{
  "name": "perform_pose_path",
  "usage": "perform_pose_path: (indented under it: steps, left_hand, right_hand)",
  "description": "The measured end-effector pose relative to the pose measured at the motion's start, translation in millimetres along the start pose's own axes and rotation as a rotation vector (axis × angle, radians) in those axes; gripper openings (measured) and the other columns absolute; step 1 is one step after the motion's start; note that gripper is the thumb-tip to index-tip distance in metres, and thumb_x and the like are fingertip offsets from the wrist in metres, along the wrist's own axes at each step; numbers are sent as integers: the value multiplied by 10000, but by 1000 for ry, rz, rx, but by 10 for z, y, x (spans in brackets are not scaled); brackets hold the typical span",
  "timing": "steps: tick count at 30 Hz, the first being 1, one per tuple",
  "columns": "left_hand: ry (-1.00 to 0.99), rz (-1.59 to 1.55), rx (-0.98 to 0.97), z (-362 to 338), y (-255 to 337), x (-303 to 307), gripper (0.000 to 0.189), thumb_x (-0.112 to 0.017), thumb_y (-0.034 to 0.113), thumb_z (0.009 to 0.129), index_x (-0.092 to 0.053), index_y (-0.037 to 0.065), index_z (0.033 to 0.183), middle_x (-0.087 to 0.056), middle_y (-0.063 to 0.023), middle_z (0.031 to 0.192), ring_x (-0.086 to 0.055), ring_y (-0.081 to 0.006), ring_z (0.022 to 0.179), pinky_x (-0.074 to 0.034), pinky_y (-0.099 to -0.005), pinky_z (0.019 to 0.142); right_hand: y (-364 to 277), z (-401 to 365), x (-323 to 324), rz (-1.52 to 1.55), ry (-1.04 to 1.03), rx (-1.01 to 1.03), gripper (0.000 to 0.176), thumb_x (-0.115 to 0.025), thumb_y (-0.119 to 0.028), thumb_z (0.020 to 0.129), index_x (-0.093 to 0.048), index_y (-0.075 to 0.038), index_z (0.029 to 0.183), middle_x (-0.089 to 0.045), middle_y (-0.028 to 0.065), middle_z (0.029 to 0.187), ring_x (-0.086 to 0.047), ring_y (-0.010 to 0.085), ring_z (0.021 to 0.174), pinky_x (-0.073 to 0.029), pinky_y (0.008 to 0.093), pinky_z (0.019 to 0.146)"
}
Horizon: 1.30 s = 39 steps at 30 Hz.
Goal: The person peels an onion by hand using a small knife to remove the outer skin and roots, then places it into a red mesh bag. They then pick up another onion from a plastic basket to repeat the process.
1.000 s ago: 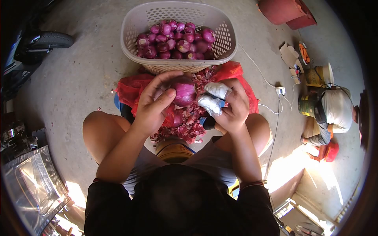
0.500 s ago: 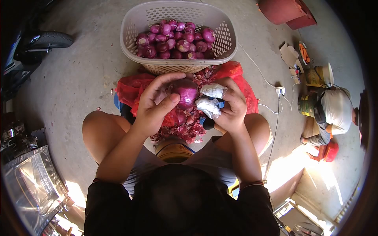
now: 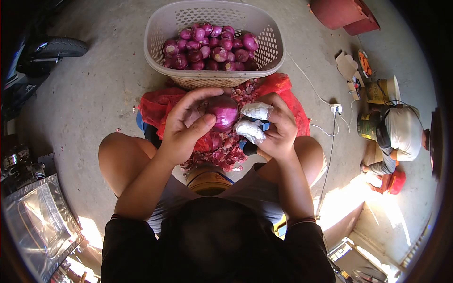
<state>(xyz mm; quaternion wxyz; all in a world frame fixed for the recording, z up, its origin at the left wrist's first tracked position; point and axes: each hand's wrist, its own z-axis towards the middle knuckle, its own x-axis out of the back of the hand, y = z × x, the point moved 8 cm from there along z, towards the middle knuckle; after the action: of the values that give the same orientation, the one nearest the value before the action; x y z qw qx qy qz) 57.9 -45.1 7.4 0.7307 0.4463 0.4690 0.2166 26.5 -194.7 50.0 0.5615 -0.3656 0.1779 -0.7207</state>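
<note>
A large red onion [image 3: 225, 113] is held between the thumb and fingers of my left hand [image 3: 185, 125]. My right hand [image 3: 279, 126] is just right of the onion, its thumb and index finger wrapped in white coverings and bent toward it; whether something small is pinched there I cannot make out. Below both hands lie a red mesh bag [image 3: 155, 106] and a heap of onion skins [image 3: 226, 158]. Beyond them stands a grey perforated basket [image 3: 163, 66] holding several red onions [image 3: 219, 54].
A yellow bucket [image 3: 205, 181] stands between my legs. At the right a person [image 3: 401, 132] bends near buckets [image 3: 383, 90]. A power strip [image 3: 336, 108] with cables lies on the floor, and a wheel [image 3: 61, 47] is at the upper left.
The onion has turned slightly in my left hand. My right hand's wrapped fingertips have shifted a little to the right, away from the onion.
</note>
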Motion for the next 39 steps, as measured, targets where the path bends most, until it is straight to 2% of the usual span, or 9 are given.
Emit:
perform_pose_path:
  steps: [6, 11, 14, 17, 18, 30, 33, 36, 39]
  left_hand:
    - [-29, -62, -9, -7, 18, -27, 398, -550, 90, 885, -434, -29, 1247, -483, -161, 1275, -478, -209, 1157, -375, -349, 981]
    - [-41, -58, -18, -19, 28, -46, 401, -541, 92, 893, -421, -30, 1256, -477, -164, 1282, -479, -208, 1156, -376, -347, 981]
    - [-43, -46, -36, -22, 42, -48, 400, -536, 86, 895, -418, -31, 1258, -474, -167, 1285, -479, -209, 1157, -377, -350, 980]
    - [-45, -62, -54, -26, 45, -50, 401, -538, 84, 894, -417, -31, 1258, -471, -171, 1287, -482, -213, 1155, -382, -355, 978]
    - [-46, -72, -59, -26, 47, -52, 401, -539, 84, 893, -417, -30, 1258, -470, -172, 1288, -484, -215, 1154, -384, -357, 977]
    - [-19, -76, -89, -27, 61, -32, 413, -560, 83, 880, -420, -34, 1251, -471, -183, 1279, -484, -228, 1156, -388, -368, 977]
    - [6, 35, -102, -26, 71, -17, 463, -574, 202, 878, -411, -32, 1242, -452, -218, 1287, -489, -331, 1168, -408, -421, 969]
    - [10, 44, -102, -25, 69, -11, 470, -579, 206, 874, -410, -32, 1242, -451, -219, 1287, -484, -338, 1175, -404, -423, 972]
    - [10, 33, -103, -25, 72, -16, 471, -581, 205, 872, -409, -33, 1241, -449, -220, 1288, -482, -343, 1178, -399, -425, 977]
  right_hand:
    - [-91, 45, -19, 5, -7, 4, 340, -807, -79, 607, -652, -1, 900, -581, 118, 802, -584, 222, 682, -474, 310, 563]
    - [-156, 62, -21, -41, -19, 16, 332, -811, -87, 588, -652, -1, 866, -562, 103, 764, -573, 228, 664, -467, 315, 548]
    - [-245, 54, -21, -174, -42, 131, 303, -787, -131, 577, -651, -28, 828, -559, 98, 756, -568, 226, 638, -444, 317, 508]
    - [-281, -20, -4, -154, -13, 307, 266, -748, -179, 574, -650, -57, 789, -558, 98, 758, -562, 216, 612, -415, 312, 470]
    - [-297, -10, -2, -173, -23, 287, 233, -716, -195, 574, -654, -76, 764, -555, 92, 750, -558, 208, 597, -393, 306, 451]
    - [-370, -21, -2, -209, 19, 372, 219, -716, -143, 550, -652, -67, 746, -561, 86, 751, -562, 220, 619, -435, 324, 492]
    - [-316, -66, 4, -231, -31, 331, 499, -829, -144, 593, -558, -105, 1010, -563, 123, 810, -575, 236, 638, -446, 296, 501]
    - [-348, -43, -18, -271, 7, 333, 598, -836, -157, 597, -503, -140, 1093, -558, 122, 809, -574, 243, 636, -449, 300, 499]
    - [-341, -53, -5, -275, 29, 362, 527, -840, -165, 579, -569, -95, 1026, -553, 110, 794, -574, 233, 643, -448, 297, 502]
